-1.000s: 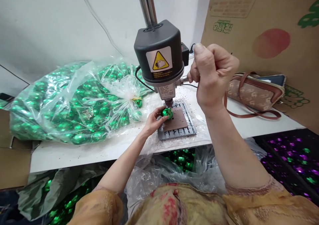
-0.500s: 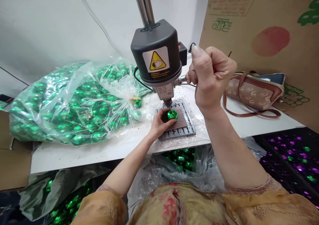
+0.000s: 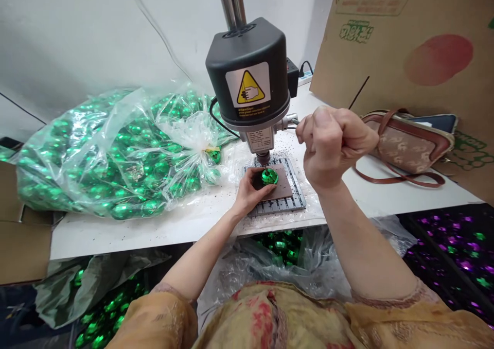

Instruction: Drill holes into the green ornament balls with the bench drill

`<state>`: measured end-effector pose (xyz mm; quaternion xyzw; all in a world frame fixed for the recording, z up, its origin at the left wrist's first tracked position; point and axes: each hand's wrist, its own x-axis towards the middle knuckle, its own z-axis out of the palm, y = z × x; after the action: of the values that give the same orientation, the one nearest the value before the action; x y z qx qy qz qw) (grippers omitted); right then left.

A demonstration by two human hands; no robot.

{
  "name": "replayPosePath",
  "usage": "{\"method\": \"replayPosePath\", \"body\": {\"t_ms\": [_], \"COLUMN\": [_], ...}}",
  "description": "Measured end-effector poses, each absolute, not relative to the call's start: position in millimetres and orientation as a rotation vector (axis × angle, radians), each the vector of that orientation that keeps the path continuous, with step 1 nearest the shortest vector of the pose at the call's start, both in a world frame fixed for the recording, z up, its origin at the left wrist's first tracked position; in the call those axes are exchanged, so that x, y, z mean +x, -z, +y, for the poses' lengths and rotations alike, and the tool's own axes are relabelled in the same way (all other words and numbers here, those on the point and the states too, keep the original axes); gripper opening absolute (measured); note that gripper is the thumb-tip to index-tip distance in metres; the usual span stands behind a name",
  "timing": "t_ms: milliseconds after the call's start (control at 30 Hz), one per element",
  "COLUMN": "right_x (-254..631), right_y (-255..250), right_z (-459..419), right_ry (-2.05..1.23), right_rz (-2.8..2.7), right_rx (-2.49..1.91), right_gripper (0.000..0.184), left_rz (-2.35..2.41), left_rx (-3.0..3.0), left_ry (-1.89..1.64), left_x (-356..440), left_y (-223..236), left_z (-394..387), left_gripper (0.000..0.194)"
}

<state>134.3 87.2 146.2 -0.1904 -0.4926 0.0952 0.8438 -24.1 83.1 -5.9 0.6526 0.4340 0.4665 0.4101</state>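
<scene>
Clock read from the ball, 12 at the far side. We find the glossy green faceted ball (image 3: 269, 176) over, apparently resting on, the flat brown square board (image 3: 284, 184), below the dark metal chuck (image 3: 263, 157) of the black, rounded drill head (image 3: 247, 55); whether anything under the chuck touches its top, we cannot tell. The board lies on the grey slotted metal base plate (image 3: 298, 197), presumably as a buffer beneath the ball.

The left hand (image 3: 250, 192) is narrowed around the ball from 8 o'clock, thumb on the near side, forefinger on the far side. We judge this side grip steadies the ball while leaving its top bare. Its forearm slants in from between 7 and 8, wrist low beside the plate.

The right hand (image 3: 334, 143) is a raised fist at 2 o'clock, closed on the silver metal lever (image 3: 292, 121), forearm rising steeply from 4. We suppose the lever's reach explains its distance from the ball. The clear plastic bag bulging with green balls (image 3: 116, 153) lies at 9, likely set there to leave the plate unobstructed
</scene>
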Motion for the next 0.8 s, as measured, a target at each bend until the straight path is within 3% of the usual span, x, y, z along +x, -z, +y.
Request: {"method": "replayPosePath", "body": {"t_ms": [600,800], "right_x": [137.0,137.7], "right_y": [-118.0,-154.4], "right_z": [88.0,85.8], "right_ry": [-0.123,-0.262], "right_rz": [-1.077,-1.011], "right_rx": [-0.248,-0.477], "right_gripper": [0.054,0.054], "left_rz": [1.081,1.181], "left_rx": [1.613,1.63], "left_ry": [-1.209,-1.229], "left_x": [-22.4,-18.0], "left_y": [6.2,-3.6], "left_z": [79.8,76.1], "left_gripper": [0.056,0.053]}}
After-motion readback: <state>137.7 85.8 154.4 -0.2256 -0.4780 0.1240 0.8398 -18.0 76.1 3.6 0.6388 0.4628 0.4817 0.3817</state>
